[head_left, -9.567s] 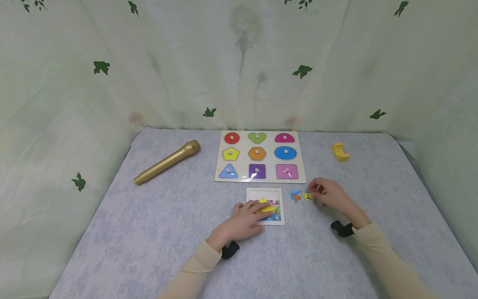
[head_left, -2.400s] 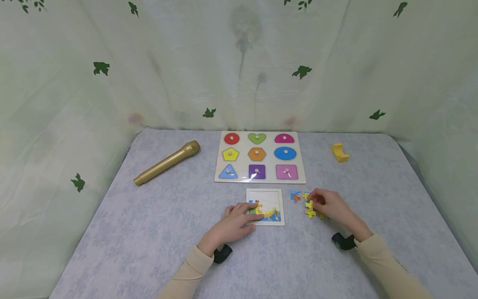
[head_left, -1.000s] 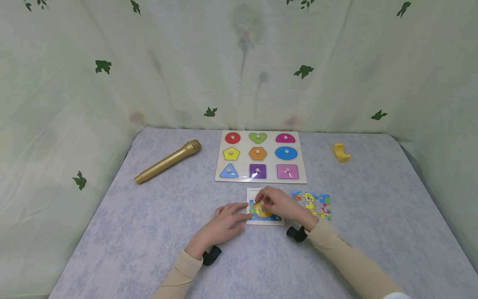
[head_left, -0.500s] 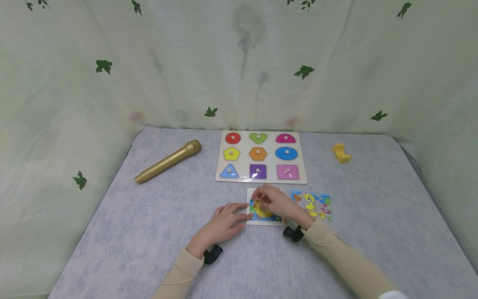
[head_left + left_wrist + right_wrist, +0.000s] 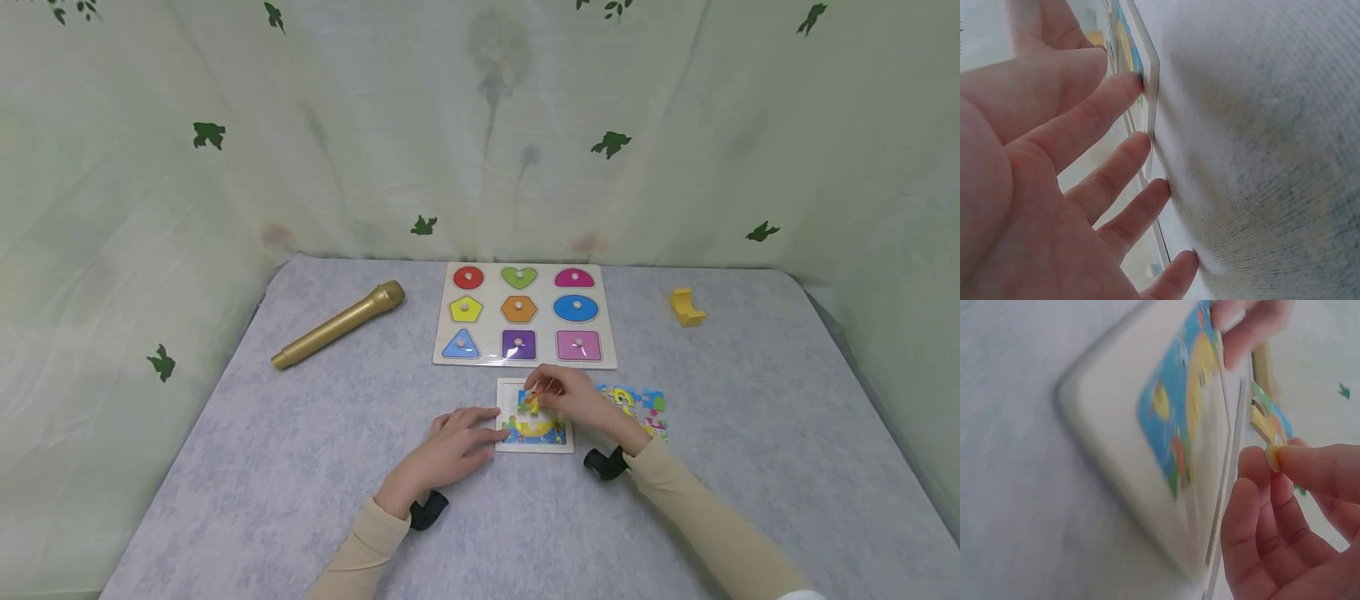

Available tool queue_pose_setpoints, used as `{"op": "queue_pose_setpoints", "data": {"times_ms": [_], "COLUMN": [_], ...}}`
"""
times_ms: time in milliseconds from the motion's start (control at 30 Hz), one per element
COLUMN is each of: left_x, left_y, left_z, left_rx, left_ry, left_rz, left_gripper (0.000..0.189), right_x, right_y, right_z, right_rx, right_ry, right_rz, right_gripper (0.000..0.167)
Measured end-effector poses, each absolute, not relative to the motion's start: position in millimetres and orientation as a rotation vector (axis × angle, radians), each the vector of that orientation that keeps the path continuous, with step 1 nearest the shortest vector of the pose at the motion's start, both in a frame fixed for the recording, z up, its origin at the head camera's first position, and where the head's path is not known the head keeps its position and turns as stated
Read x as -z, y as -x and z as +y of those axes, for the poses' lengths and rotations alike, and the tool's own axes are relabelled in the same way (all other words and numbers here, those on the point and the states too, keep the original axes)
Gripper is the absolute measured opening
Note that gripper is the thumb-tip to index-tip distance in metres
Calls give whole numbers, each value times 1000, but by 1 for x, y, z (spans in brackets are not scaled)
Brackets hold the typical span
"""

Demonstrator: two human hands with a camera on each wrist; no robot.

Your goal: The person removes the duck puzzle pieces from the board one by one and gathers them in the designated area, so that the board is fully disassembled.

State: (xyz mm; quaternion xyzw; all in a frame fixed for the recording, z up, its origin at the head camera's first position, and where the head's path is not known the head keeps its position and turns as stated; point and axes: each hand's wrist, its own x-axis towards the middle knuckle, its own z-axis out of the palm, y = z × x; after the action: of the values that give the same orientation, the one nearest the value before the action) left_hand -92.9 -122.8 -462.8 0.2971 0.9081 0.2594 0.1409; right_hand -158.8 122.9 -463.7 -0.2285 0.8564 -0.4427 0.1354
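My right hand (image 5: 573, 396) pinches a jigsaw puzzle piece (image 5: 1269, 425), blue, yellow and green, between thumb and fingers. In the right wrist view the piece is held up off the white puzzle tray (image 5: 534, 449); in the head view it overlaps the tray's upper part. Fitted pieces (image 5: 536, 432) with a blue and yellow picture fill the lower part of the tray. My left hand (image 5: 450, 454) lies at the tray's left side with spread fingers, fingertips (image 5: 1132, 81) on its edge and others on the table. Several loose puzzle pieces (image 5: 656, 408) lie right of the tray, partly hidden by my right hand.
Behind the tray lies a knob puzzle board (image 5: 489, 329) with coloured shapes. A gold toy microphone (image 5: 337, 325) lies at the left, and a small yellow block (image 5: 686, 308) at the back right. Leaf-printed curtains (image 5: 360, 125) enclose the table (image 5: 300, 450).
My right hand went from the loose pieces to the tray, then lifted slightly up and right with the piece. My left hand slid left, from over the tray to its edge.
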Motion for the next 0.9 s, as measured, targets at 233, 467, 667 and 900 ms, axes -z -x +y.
{"op": "queue_pose_setpoints", "data": {"times_ms": [233, 467, 667, 900], "left_x": [463, 463, 463, 463], "left_y": [93, 92, 92, 93], "left_z": [-123, -123, -124, -123], "left_rx": [-763, -775, -780, -791], "left_ry": [-864, -857, -847, -853], "left_rz": [2621, 2613, 2611, 2612], "left_gripper": [34, 34, 34, 33], "right_x": [465, 465, 466, 468], "right_y": [158, 149, 143, 139], "right_z": [166, 200, 212, 211], "right_rx": [1369, 1368, 1351, 1226], "right_ry": [524, 450, 455, 552], "right_rz": [2504, 2479, 2448, 2547], "right_gripper": [10, 7, 7, 11]}}
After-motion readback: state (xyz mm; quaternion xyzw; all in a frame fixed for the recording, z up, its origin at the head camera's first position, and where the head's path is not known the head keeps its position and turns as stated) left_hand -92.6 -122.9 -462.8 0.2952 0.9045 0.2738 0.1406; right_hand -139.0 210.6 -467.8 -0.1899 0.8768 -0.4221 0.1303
